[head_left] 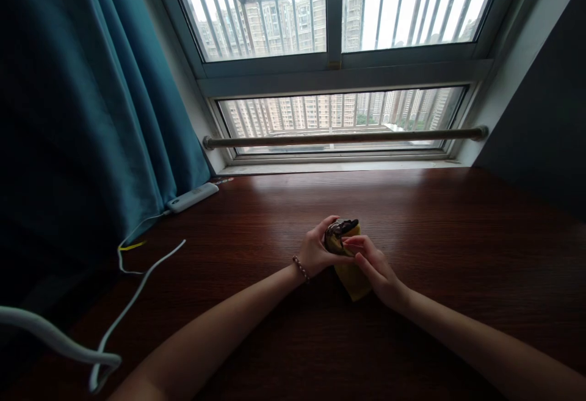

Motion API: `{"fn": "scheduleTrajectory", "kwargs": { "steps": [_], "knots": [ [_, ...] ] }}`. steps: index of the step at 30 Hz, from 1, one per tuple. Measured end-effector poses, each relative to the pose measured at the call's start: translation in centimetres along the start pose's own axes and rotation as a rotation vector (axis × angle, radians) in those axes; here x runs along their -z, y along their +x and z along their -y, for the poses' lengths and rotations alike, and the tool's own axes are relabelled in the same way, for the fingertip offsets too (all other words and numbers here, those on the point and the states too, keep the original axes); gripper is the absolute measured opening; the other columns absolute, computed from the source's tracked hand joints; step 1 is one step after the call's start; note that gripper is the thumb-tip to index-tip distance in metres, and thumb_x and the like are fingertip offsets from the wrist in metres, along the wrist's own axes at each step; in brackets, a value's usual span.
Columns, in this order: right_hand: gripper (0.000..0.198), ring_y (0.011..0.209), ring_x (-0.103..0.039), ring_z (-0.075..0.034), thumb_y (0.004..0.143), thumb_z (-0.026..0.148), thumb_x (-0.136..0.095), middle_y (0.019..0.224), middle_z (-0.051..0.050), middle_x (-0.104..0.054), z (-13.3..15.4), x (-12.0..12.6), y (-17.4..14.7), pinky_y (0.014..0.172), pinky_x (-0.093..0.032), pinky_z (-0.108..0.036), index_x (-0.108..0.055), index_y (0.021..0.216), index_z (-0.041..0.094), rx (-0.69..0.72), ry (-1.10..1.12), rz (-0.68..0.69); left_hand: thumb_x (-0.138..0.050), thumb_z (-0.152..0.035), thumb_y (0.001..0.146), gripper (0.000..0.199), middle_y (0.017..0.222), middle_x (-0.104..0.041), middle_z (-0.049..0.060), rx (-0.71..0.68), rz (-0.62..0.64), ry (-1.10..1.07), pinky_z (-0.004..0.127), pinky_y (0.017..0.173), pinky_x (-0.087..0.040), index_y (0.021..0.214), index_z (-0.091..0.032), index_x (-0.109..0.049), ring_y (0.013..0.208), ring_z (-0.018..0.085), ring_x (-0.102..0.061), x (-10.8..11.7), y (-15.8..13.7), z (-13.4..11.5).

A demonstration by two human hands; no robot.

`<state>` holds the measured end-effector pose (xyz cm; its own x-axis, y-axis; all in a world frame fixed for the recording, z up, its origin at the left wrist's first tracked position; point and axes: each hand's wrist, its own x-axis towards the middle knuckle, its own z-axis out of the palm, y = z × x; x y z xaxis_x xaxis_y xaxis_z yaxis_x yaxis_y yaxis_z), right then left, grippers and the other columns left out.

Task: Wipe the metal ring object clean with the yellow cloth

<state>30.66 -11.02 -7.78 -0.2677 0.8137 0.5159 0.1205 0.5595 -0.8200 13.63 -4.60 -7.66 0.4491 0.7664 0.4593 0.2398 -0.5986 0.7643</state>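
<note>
Both hands meet over the middle of the table around a small dark, glossy item [336,230] with yellow patches; its exact kind cannot be told. My left hand [317,248], with a beaded bracelet [301,268] on its wrist, is curled round its left side. My right hand [378,270] presses in from the right, fingertips closed against the item's lower edge. Below and behind the fingers shows a yellow, cloth-like piece [353,282], its lower corner pointing toward me. Whether the dark and yellow parts are joined is hidden by the fingers.
The dark red-brown wooden table [458,236] runs up to a barred window with a metal rail [348,138]. At left stand a blue curtain [151,114], a white power strip [192,198], a white cable [137,297] and a yellow strip [132,246].
</note>
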Motion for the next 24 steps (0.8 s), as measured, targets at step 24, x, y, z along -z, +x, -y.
{"fn": "scheduleTrajectory", "kwargs": {
  "steps": [24],
  "knots": [
    [0.035, 0.109, -0.055, -0.023, 0.087, 0.014, -0.045, 0.117, -0.012, -0.056, -0.6, 0.7, 0.6, 0.093, -0.047, -0.04, -0.038, 0.121, 0.019, 0.118, -0.233, 0.099, -0.083, -0.037, 0.054, 0.086, 0.115, -0.063, 0.008, 0.08, -0.094, -0.086, 0.035, 0.093, -0.05, 0.128, -0.019, -0.043, 0.102, 0.022, -0.063, 0.2, -0.1, -0.2]
  ]
}}
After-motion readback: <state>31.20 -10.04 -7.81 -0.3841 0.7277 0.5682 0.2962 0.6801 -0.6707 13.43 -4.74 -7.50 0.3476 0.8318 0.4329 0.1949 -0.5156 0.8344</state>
